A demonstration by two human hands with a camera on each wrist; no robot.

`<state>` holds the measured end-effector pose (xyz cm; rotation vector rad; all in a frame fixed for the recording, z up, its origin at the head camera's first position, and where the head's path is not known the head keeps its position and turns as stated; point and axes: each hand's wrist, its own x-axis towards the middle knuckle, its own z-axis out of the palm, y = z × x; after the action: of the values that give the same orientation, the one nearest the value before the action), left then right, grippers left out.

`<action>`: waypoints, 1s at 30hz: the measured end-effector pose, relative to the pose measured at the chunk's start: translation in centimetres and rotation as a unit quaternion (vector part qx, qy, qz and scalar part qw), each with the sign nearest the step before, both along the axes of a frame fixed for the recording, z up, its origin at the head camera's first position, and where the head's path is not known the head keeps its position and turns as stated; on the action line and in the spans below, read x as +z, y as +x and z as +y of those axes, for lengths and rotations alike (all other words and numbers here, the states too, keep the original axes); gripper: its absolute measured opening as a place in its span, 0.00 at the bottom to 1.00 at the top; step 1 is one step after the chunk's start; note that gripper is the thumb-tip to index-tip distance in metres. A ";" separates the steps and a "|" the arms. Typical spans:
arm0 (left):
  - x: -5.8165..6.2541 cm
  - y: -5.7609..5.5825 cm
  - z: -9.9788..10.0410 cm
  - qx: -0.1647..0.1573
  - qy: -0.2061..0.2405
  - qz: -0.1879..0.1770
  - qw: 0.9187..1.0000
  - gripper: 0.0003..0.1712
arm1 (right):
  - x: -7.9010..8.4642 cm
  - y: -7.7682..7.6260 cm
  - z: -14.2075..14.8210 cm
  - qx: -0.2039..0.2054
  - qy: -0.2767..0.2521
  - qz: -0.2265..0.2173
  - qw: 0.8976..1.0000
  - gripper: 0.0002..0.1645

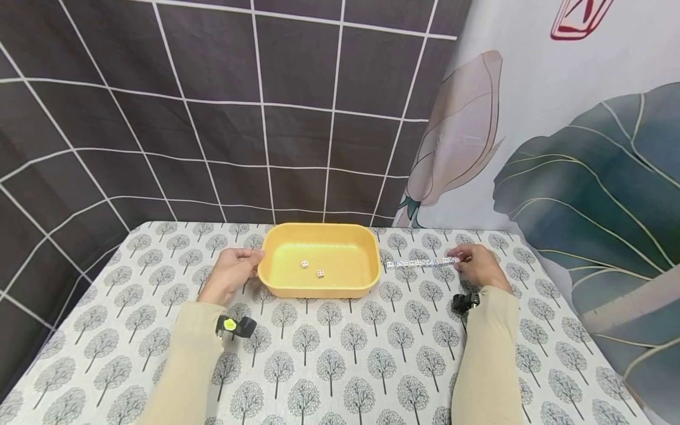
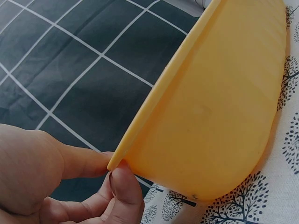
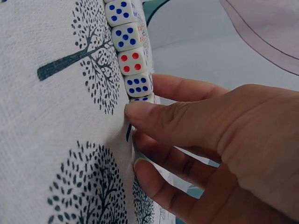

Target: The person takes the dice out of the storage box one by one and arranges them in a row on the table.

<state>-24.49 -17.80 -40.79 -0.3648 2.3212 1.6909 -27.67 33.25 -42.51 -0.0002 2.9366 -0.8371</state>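
Note:
A yellow plastic basin (image 1: 321,283) stands on the cloth with two white dice inside, one die (image 1: 304,264) behind the other die (image 1: 320,274). My left hand (image 1: 234,271) pinches the basin's left rim (image 2: 154,88) between thumb and forefinger. To the right of the basin runs a straight row of dice (image 1: 419,262), side by side, with blue and red pips (image 3: 131,62). At the row's right end, my right hand (image 1: 477,264) pinches the last die (image 3: 141,99), which is mostly hidden behind the thumb (image 3: 156,116).
A white tablecloth (image 1: 329,366) printed with dark trees covers the table. Behind it hangs a dark curtain (image 1: 212,136) with white grid lines. A pale curtain with large flower and leaf prints (image 1: 600,177) hangs at the right. Each wrist wears a small camera.

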 end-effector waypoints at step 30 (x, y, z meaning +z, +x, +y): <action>-0.1 -0.1 0.0 0.001 0.005 0.003 1.000 0.23 | 0.9 0.3 -0.6 -0.021 0.000 0.024 0.999 0.21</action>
<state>-24.55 -17.81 -40.92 -0.3615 2.3175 1.7054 -27.36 32.69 -41.65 0.0433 2.9906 -0.8554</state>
